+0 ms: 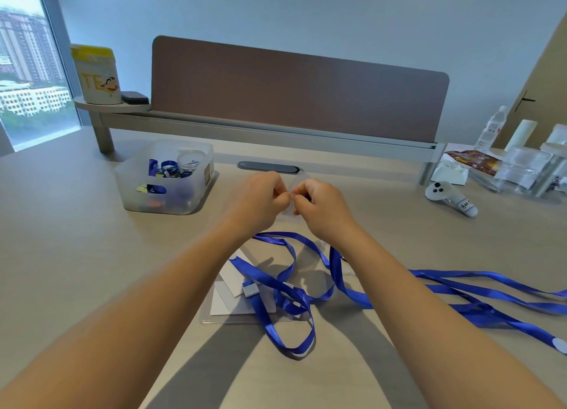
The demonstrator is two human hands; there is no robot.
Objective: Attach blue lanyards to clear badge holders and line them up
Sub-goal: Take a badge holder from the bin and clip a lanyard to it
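Two hands met above the middle of the table (76, 255), raised off its surface: the left hand (260, 200) and the right hand (322, 206) each had fingers curled and pinched together on a clear holder (296, 183), which hung between them, its upper part showing past the fingertips toward the far edge. Whether a lanyard clip was also in the pinch could not be told. Blue lanyards (306, 298) lay in loose loops on the table nearer the front edge, under and between the forearms, with long strands trailing off toward the right edge. More holders (227, 298) with white inserts lay flat beneath the loops, one with a grey clip resting on it. A translucent bin (165, 178) of small items stood toward the far left of the table. A white controller (451, 197) lay toward the far right, near a clutter of clear packets (521, 169) and a bottle (491, 126).
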